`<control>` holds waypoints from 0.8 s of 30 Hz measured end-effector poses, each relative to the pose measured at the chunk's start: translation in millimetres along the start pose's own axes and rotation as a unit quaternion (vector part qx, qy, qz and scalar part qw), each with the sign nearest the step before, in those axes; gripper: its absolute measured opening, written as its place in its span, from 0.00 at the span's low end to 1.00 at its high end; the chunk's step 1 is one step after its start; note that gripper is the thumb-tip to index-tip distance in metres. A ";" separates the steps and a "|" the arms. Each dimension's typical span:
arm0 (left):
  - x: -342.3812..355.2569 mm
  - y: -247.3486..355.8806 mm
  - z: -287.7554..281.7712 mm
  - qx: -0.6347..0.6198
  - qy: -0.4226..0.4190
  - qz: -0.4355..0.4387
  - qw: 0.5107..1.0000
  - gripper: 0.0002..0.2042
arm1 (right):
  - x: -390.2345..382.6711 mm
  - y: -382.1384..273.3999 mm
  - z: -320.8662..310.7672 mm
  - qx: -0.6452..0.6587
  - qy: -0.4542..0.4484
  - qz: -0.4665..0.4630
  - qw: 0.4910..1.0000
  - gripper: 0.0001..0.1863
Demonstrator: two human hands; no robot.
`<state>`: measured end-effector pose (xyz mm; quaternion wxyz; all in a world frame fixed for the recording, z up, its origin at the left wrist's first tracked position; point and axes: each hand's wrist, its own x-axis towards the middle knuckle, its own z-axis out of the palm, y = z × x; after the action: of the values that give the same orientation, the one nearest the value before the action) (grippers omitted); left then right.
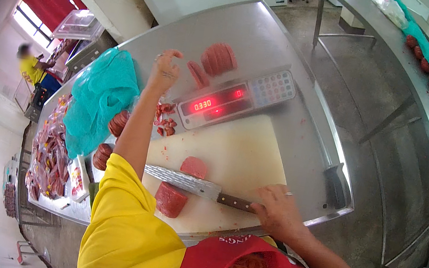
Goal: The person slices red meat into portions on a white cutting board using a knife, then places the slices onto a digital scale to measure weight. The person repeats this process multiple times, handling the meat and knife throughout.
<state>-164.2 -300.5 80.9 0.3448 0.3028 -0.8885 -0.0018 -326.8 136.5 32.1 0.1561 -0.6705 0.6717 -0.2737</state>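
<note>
1. To your far left, a teal net [97,98] lay bunched on the worktop [274,37], with sausage logs [114,129] stacked just beside it. You did well to keep that stock off the board.
2. Your left hand [165,70] was raised over the scale pan, fingers drawn together as if pinching a slice; I cannot tell whether anything was between them. Slices [216,58] already lay stacked on the pan. Laying each one flat would have kept the reading steady.
3. The scale [234,99] showed a lit red display; you needed to watch it as you added.
4. On the white board [234,154] lay one cut slice [194,167] and, nearer you, the sausage stub [170,200].
5. Your right hand [278,211] was closed around the handle of the knife [190,183], blade flat on the board and pointing left. Resting it there while you weighed was the safe choice.
</note>
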 end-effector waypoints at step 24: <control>-84.0 47.2 -11.2 -0.341 0.080 -0.366 0.862 0.18 | 292.6 67.2 -58.5 0.158 0.154 -0.089 0.971 0.12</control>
<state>-134.1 -214.3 48.1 0.4706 0.4691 -0.6268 -0.4069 -430.5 -146.0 86.2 0.1295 -0.6441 0.5740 -0.4888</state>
